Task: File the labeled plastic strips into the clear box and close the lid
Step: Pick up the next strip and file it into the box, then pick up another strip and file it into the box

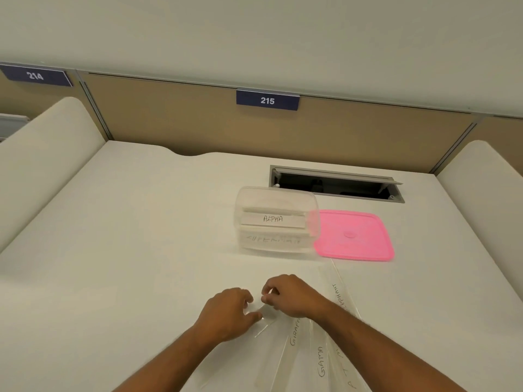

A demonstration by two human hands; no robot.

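A fan of clear plastic strips with handwritten labels (294,338) lies flat on the white desk (135,222), and both hands meet over its near-left end. The left hand (226,312) and the right hand (291,295) have their fingertips pinched together on the tip of one clear strip (267,312) — thumb and fingers closed on it from either side, the end lifted slightly off the desk. Just right of the grip lie strips lettered GIRAF…, GAMA and one ending …EPHANT, spread outward under the right forearm. Beyond the grip, further up the desk, stands the clear rectangular plastic box (276,219), open, with strips already upright inside — one reads ALPHA. Touching the box's right side lies the flat pink plastic lid (356,236). Behind these is an open cable hatch (336,183), then a tan partition with a blue sign reading 215 (267,100).
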